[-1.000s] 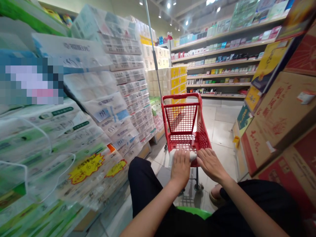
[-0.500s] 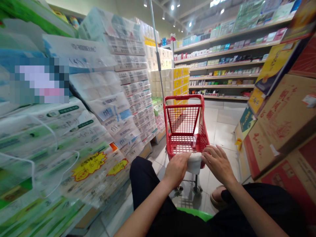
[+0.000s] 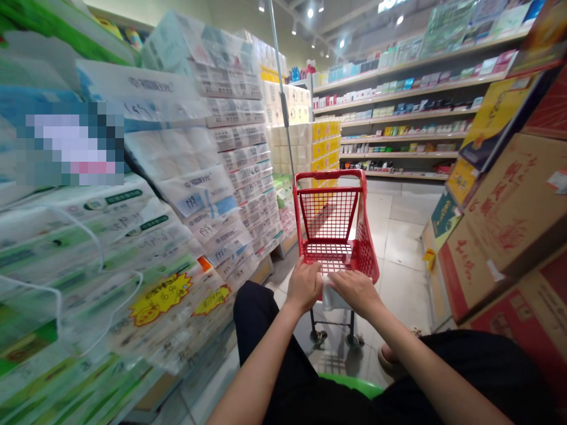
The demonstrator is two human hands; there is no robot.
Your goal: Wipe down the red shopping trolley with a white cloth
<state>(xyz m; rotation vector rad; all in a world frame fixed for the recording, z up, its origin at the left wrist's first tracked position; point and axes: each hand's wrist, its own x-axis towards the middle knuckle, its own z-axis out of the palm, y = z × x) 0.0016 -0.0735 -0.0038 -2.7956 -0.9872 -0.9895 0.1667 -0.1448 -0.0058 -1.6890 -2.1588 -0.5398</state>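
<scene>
A small red plastic shopping cart [image 3: 334, 175] stands in front of me, with mesh sides and an open basket. At its near rim both my hands are close together. A white cloth [image 3: 328, 297] hangs over that rim between them. My left hand [image 3: 304, 286] is curled at the rim, closed on the left edge of the cloth. My right hand [image 3: 358, 291] lies over the rim, its fingers bent onto the right part of the cloth. The fingertips are partly hidden behind the rim.
Stacked tissue packs [image 3: 208, 206] rise on my left, with yellow price signs [image 3: 162, 299]. Cardboard boxes [image 3: 509, 221] line the right side. Shelves of small goods [image 3: 398, 112] fill the back. A thin pole [image 3: 284, 100] stands behind the cart. My knees flank the cart's near end.
Both hands have shifted left along the cart's near rim, and the cloth has moved left with them. My right hand has come down onto the cloth. The cart looks unmoved.
</scene>
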